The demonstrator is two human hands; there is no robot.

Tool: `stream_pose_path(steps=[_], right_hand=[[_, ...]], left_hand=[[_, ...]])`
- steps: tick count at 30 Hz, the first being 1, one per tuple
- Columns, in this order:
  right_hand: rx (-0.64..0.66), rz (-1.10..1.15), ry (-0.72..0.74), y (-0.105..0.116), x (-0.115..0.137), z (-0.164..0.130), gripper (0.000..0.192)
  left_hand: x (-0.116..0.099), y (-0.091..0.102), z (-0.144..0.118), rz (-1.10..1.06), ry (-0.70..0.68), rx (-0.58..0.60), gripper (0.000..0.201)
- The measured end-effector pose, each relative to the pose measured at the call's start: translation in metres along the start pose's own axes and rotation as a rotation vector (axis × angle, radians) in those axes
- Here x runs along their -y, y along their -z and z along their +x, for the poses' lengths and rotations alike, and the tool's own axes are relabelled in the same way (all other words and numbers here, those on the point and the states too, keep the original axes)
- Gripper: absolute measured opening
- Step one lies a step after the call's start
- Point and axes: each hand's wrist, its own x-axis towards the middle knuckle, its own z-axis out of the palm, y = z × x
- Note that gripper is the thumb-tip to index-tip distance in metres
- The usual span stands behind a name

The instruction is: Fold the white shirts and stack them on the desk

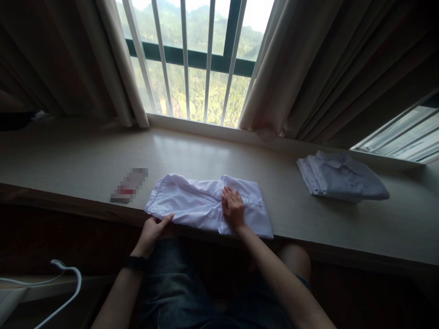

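A white shirt (192,201), folded into a long strip, lies along the front edge of the wooden counter. My left hand (155,230) holds its near left corner, thumb on top and the other fingers hidden below the edge. Pressed flat on the cloth right of the middle is my right hand (233,208), its fingers stretched out across a fold. The right end of the shirt is a squarish folded part with a seam across it.
A stack of folded white shirts (343,176) sits on the counter (219,153) at the right. A blurred-out flat object (130,185) lies to the left. Curtains (291,68) flank a barred window (195,68). A white hanger (77,278) shows at the lower left.
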Motion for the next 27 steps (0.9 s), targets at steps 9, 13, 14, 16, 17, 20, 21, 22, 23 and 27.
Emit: stream_pose_path(steps=[9, 13, 14, 16, 17, 20, 21, 22, 23, 27], right_hand=[[0.146, 0.065, -0.049, -0.002, 0.002, 0.015, 0.044], [0.132, 0.131, 0.041, -0.004, 0.002, 0.010, 0.042], [0.113, 0.142, 0.047, -0.003, 0.002, 0.009, 0.042], [0.058, 0.157, 0.034, -0.002, 0.004, 0.013, 0.044], [0.035, 0.163, 0.026, -0.001, 0.005, 0.015, 0.044], [0.027, 0.168, 0.013, -0.002, 0.012, 0.022, 0.046], [0.043, 0.164, 0.010, -0.003, 0.014, 0.022, 0.046], [0.070, 0.154, 0.004, -0.005, 0.016, 0.022, 0.046], [0.111, 0.139, 0.000, -0.008, 0.018, 0.021, 0.045], [0.322, 0.070, 0.013, -0.013, 0.023, 0.016, 0.042]], left_hand=[[-0.012, -0.008, -0.003, -0.179, 0.046, -0.030, 0.042], [-0.012, -0.008, -0.002, -0.191, 0.055, -0.058, 0.044], [-0.011, -0.007, -0.002, -0.192, 0.050, -0.057, 0.043], [-0.007, -0.006, 0.000, -0.194, 0.035, -0.044, 0.042], [-0.006, -0.006, 0.001, -0.195, 0.031, -0.040, 0.042], [-0.004, -0.006, 0.004, -0.198, 0.035, -0.042, 0.039], [-0.003, -0.006, 0.004, -0.197, 0.037, -0.045, 0.038], [-0.004, -0.007, 0.004, -0.196, 0.037, -0.045, 0.038], [-0.004, -0.007, 0.003, -0.197, 0.034, -0.044, 0.038], [-0.006, -0.006, 0.000, -0.211, 0.032, -0.035, 0.039]])
